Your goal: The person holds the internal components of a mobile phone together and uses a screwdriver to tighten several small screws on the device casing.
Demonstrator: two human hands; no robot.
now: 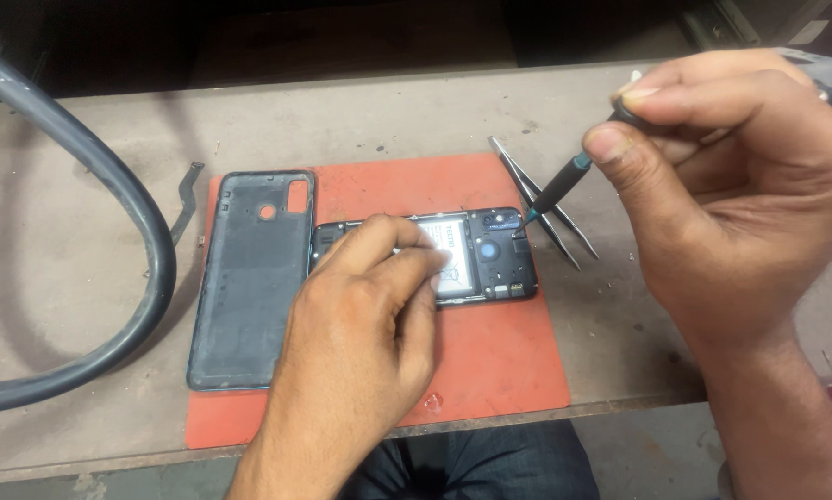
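Dusty tabletop (82, 120), orange mat (499, 370), opened phone (490, 255) lying on it (back cover (249, 278) beside). Left hand (360, 343) fingers press the phone down; right hand (731, 185) fingers pinch a screwdriver (555, 190) at a corner screw. Best kept upright, seated firmly.

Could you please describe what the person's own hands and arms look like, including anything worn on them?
Both the left hand and the right hand are bare: no gloves, rings, watch or bands show. Both forearms are uncovered as far as the picture's edge, with no sleeve in view. The fingernails are short. Dark blue trousers show below the table edge.
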